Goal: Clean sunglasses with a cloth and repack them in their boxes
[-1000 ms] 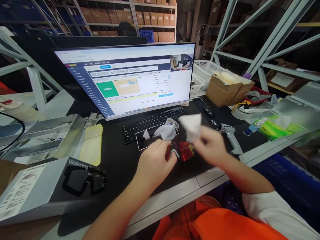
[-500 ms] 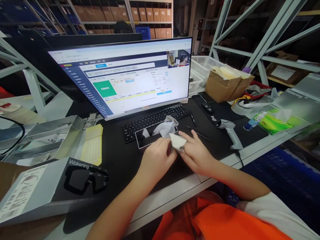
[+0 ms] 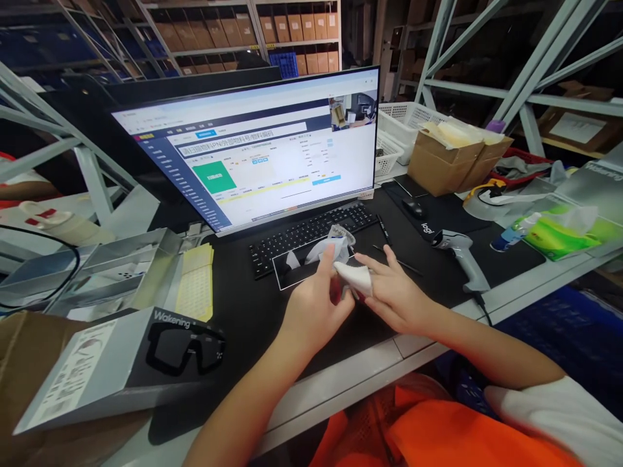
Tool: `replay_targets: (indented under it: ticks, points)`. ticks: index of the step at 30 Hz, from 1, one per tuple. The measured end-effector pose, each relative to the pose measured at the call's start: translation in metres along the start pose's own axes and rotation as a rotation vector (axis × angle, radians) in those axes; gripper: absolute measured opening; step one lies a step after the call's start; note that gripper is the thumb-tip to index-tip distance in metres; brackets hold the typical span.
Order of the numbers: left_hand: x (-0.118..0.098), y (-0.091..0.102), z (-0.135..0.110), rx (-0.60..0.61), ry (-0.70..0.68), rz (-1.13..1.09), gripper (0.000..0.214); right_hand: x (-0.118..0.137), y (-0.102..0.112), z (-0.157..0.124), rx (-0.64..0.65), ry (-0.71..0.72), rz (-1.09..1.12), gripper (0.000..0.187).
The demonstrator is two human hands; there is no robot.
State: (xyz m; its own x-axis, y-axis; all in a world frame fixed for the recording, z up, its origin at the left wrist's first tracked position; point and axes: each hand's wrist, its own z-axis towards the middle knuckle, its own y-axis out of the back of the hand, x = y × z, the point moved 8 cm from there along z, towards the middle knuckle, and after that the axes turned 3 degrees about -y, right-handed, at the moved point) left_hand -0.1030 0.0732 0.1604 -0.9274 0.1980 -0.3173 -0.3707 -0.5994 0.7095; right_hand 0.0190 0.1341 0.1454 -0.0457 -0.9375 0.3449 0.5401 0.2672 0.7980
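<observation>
My left hand [image 3: 314, 310] is closed around a pair of red-lensed glasses [image 3: 337, 293], mostly hidden by both hands; only a sliver of red shows. My right hand [image 3: 394, 295] presses a white cloth [image 3: 354, 275] onto the lens, thumb and fingers pinched on the cloth. Both hands hover over the black desk mat [image 3: 243, 311], just in front of the black keyboard [image 3: 311, 235]. A crumpled clear plastic wrapper [image 3: 327, 250] lies on the keyboard's front edge, right behind my hands.
A large monitor [image 3: 253, 149] stands behind the keyboard. A grey "Wakening" glasses box [image 3: 121, 363] lies at the left, yellow sheets [image 3: 195, 285] beside it. A barcode scanner [image 3: 460, 256], mouse [image 3: 413, 207], cardboard box [image 3: 452, 162] and tissue pack [image 3: 559, 233] sit to the right.
My right hand brought the white cloth down from the air onto the red glasses held by my left hand. The hands now cover most of the glasses.
</observation>
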Motion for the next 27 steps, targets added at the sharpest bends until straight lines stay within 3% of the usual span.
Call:
replay_targets:
  ticks: [5,9,12,15,22,27]
  points:
    - [0.001,0.001,0.002,0.013,-0.055,-0.013,0.086,0.004,0.0,0.007,0.053,0.074,-0.015,0.016]
    - [0.01,0.005,0.005,-0.022,0.015,-0.003,0.082,-0.004,0.001,0.01,0.081,0.107,-0.046,0.015]
    - [0.015,0.006,0.006,-0.037,0.059,0.04,0.075,-0.015,0.004,0.007,0.021,0.06,-0.048,0.013]
    - [0.009,0.002,0.007,-0.034,0.016,0.027,0.072,-0.018,0.005,0.007,-0.068,0.011,-0.027,0.015]
    - [0.013,0.006,0.009,-0.04,0.05,0.015,0.067,0.0,-0.003,-0.007,-0.053,0.071,-0.025,0.015]
    - [0.015,0.009,0.011,-0.075,0.09,0.049,0.062,0.01,-0.002,-0.013,-0.154,0.029,-0.114,0.018]
